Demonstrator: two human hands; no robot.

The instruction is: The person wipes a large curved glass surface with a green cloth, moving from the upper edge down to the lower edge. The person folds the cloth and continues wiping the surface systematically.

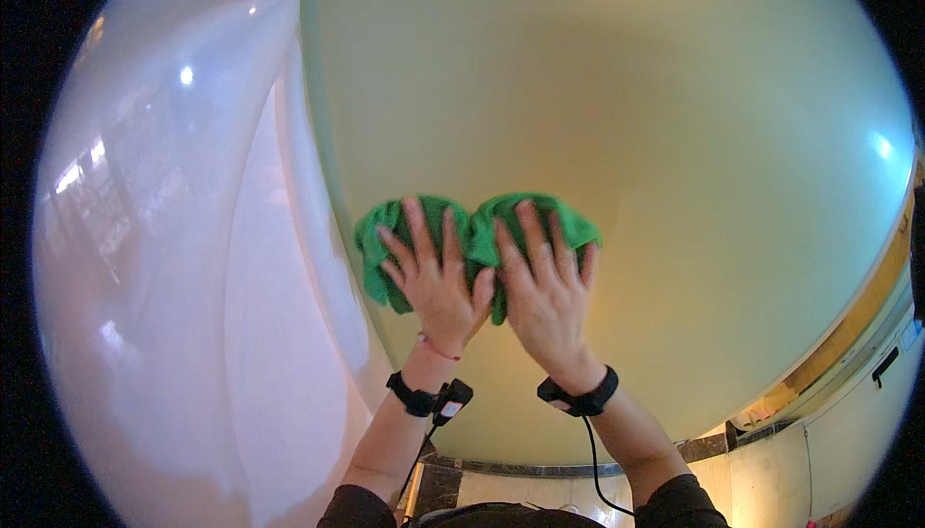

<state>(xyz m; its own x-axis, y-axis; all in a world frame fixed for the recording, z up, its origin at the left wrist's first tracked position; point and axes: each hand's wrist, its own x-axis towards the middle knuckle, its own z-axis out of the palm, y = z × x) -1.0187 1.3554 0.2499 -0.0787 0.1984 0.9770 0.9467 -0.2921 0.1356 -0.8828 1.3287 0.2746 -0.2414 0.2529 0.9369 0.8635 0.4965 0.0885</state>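
Green cloth (522, 203) lies bunched against a broad, smooth, pale yellow-green panel (614, 116). Whether it is one cloth or two touching side by side, I cannot tell. My left hand (441, 289) presses on the left part with its fingers spread and its thumb pointing inward. Beside it, my right hand (545, 289) lies flat over the right part, fingers apart. Both palms hide some of the cloth. Each wrist wears a black strap with a small black device, the left device (452, 401) and the right device (571, 396) both trailing a cable.
A glossy white surface (166, 239) stands close along the panel's left edge. Below are pale floor tiles (506, 488) with a dark border (520, 467). At the far right is a pale door-like front (853, 419) with a black handle (884, 367).
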